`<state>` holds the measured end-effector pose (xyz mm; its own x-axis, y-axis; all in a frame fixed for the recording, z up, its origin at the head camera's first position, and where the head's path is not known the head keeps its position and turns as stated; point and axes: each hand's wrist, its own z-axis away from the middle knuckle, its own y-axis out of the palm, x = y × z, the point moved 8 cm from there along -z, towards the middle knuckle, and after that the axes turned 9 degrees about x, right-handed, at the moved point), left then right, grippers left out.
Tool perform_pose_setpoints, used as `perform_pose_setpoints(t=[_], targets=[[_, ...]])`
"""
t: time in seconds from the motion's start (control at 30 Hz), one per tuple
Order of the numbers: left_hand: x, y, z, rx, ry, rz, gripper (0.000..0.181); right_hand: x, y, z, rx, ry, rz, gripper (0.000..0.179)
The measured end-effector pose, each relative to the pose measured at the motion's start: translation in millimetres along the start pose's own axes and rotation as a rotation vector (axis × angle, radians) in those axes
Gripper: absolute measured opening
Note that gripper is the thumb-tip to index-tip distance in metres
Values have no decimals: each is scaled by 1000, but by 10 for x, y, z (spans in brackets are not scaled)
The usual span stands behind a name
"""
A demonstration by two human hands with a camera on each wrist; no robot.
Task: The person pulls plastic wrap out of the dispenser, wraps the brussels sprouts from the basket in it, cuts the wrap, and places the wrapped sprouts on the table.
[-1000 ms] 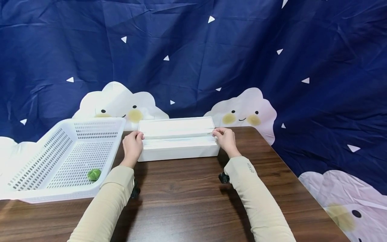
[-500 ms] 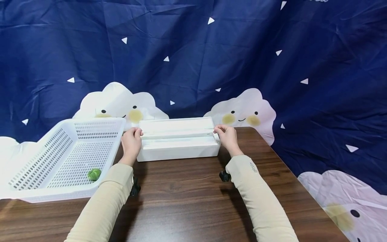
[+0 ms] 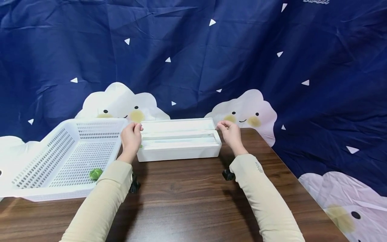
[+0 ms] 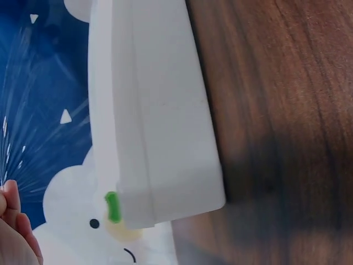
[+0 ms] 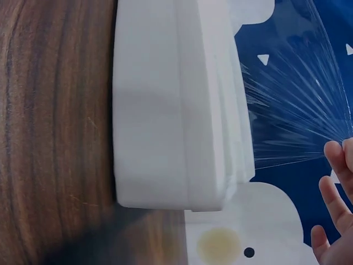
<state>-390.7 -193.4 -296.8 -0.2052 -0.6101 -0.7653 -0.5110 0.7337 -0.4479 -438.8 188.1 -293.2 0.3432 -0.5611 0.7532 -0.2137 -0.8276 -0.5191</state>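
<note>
A long white cling film dispenser sits on the wooden table with its lid raised at the back. Clear cling film stretches up out of it, gathered into creases toward each hand. My left hand pinches one corner of the film between thumb and fingers, above the dispenser's left end. At the opposite end my right hand pinches the other corner, its remaining fingers spread apart in the right wrist view. A small green tab shows at the dispenser's left end.
To the left stands a white perforated basket holding a small green cabbage-like item. The brown table runs out to a right-hand edge. A dark blue curtain with clouds hangs behind.
Both hands have risen from the dispenser's opening and moved slightly apart, drawing the cling film upward. The basket and dispenser stay in place.
</note>
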Motion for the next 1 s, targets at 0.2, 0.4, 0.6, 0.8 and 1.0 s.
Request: perform_pose_setpoints(t=[0.2,0.4,0.6,0.8,1.0], targets=[[-68,-50,-59,-1,0,10,26,118,-97,-17,-23,-32,3,15],[-124,-113,-79,-14,11,34,24,217,-156,-37,-32,-63,-11,15],[-174,-176,-79,-18,27,55,22,285,-194,-42,-23,-78,-22,17],[-253,-244,-80,-25,43,58,23,385,-258,-33,-35,-134,-38,16],[-334,-310,-76,-32,67,65,20,451,-316,-16,-45,-171,-66,14]])
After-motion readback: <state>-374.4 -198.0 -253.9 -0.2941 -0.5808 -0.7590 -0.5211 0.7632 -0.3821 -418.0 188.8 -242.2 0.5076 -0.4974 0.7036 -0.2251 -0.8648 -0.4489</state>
